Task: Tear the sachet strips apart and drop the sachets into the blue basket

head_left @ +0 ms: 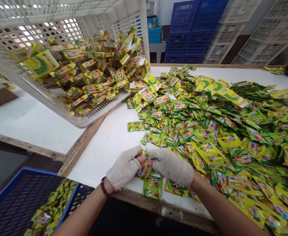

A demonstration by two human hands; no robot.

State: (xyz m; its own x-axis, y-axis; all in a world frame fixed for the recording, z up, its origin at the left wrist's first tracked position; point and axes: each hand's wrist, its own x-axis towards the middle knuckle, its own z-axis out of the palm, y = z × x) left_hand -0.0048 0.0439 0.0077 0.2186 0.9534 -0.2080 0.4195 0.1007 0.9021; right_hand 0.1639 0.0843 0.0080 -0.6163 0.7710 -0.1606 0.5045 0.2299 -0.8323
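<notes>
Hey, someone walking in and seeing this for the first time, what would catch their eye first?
Probably the big spread of green and yellow packets covering the right side of the white table. Next, the white crate at upper left, loaded with yellow boxes. Then, at the table's near edge, the gloved left hand and right hand, with a small packet between their fingers.

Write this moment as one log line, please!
left hand: holding packet | right hand: touching same packet | nearby: packet pile, white crate, yellow boxes inside
</notes>
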